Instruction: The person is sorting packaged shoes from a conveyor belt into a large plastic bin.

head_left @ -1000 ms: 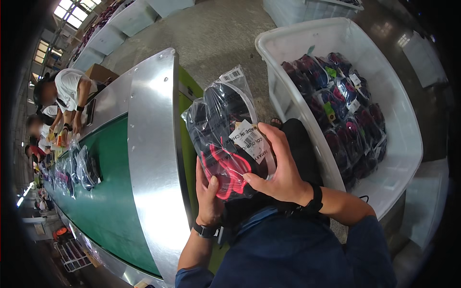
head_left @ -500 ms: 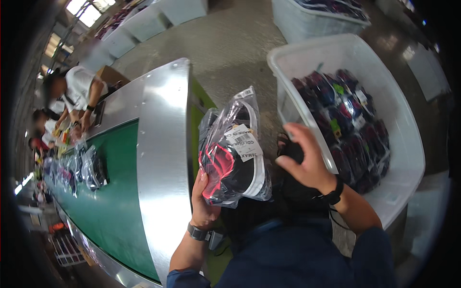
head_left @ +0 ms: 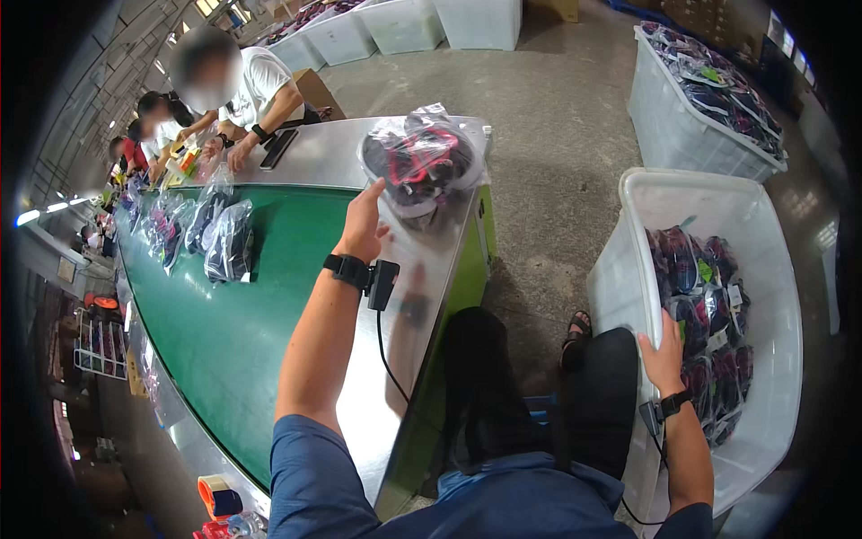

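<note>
A clear plastic bag holding what look like dark shoes with pink-red parts lies on the metal end of the worktable. My left hand is beside its near left edge, fingers stretched out and nothing gripped; whether a fingertip touches the plastic I cannot tell. Down on the right, my right hand is closed over the near rim of a large white plastic bin, thumb outside and fingers toward the inside. Several similar dark bagged items are packed in that bin, next to my fingers.
A green conveyor belt fills the table's middle, with more bagged items on it. Beyond it a co-worker in white leans over a dark phone. Another filled bin stands far right; a tape dispenser is near left.
The bag went from my left hand onto the metal table end, and that hand let go. My right hand moved from the air to the bin's rim. The view turned left.
</note>
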The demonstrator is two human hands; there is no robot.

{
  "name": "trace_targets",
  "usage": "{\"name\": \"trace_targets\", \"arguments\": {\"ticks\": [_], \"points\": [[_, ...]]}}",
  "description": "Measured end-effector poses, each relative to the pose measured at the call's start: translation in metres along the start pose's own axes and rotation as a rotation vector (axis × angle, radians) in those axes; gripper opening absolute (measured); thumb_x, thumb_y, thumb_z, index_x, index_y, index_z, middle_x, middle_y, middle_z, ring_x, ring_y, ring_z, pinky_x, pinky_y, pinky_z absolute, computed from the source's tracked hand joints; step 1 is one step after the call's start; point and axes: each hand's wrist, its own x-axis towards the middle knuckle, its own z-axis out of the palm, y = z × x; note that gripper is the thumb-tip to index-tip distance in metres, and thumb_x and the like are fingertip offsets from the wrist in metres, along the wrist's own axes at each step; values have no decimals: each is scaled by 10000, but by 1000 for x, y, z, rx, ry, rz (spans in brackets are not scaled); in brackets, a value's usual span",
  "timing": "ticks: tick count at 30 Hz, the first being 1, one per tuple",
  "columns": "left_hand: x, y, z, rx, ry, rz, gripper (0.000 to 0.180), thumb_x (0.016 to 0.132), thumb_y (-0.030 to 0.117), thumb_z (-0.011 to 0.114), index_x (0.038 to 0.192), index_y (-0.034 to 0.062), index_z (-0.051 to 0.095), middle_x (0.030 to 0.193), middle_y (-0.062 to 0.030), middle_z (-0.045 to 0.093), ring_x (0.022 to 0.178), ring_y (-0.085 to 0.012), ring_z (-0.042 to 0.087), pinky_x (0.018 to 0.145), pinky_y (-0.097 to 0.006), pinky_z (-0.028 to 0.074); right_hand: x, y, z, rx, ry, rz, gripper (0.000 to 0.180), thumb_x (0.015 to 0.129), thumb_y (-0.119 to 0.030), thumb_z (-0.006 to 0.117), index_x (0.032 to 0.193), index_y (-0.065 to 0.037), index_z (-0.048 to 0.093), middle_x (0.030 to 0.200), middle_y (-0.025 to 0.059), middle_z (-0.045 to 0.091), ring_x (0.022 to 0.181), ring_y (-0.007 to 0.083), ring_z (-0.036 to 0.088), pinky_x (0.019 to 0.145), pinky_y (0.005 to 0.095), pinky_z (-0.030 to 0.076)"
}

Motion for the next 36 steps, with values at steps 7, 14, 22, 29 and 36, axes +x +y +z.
{"name": "trace_targets", "arguments": {"ticks": [7, 14, 22, 29, 36], "points": [[41, -46, -91, 469, 103, 460, 643, 912, 312, 736, 1429, -31, 566, 1517, -260, 446, 1412, -365, 435, 1149, -434, 393, 5, -1, 4, 20, 36, -37, 660, 887, -152, 720, 1468, 28, 463, 1378, 253, 546, 1295, 437, 515, 1131, 474, 396], [84, -55, -219, 570, 542, 349, 651, 892, 309, 778, 1422, -16, 584, 1456, -230, 587, 1364, -331, 549, 1135, -402, 415, -6, 27, 6, -64, 24, 10, 630, 915, -115, 672, 1481, 46, 447, 1404, 250, 538, 1328, 418, 512, 1156, 461, 366], [139, -39, -359, 1104, 1001, 290, 806, 890, 547, 692, 1527, 92, 500, 1591, -227, 431, 1481, -438, 362, 1197, -555, 331, 0, 12, 11, -55, -11, 12, 604, 923, -125, 661, 1463, 58, 464, 1388, 257, 553, 1313, 427, 526, 1145, 461, 377], [105, -34, -276, 1220, 602, 433, 615, 949, 483, 652, 1333, 4, 626, 1245, -256, 674, 1148, -449, 647, 1000, -512, 507, 0, 16, 3, -93, -25, 42, 608, 919, -152, 658, 1450, 73, 468, 1412, 287, 554, 1329, 442, 526, 1149, 458, 377], [81, 9, -265, 1381, 851, 984, 709, 900, 422, 756, 1470, 71, 523, 1532, -255, 475, 1412, -439, 448, 1189, -526, 322, -4, 8, 2, -23, -58, 70, 605, 915, -150, 651, 1447, 77, 471, 1410, 289, 561, 1316, 441, 544, 1150, 450, 377]]}}
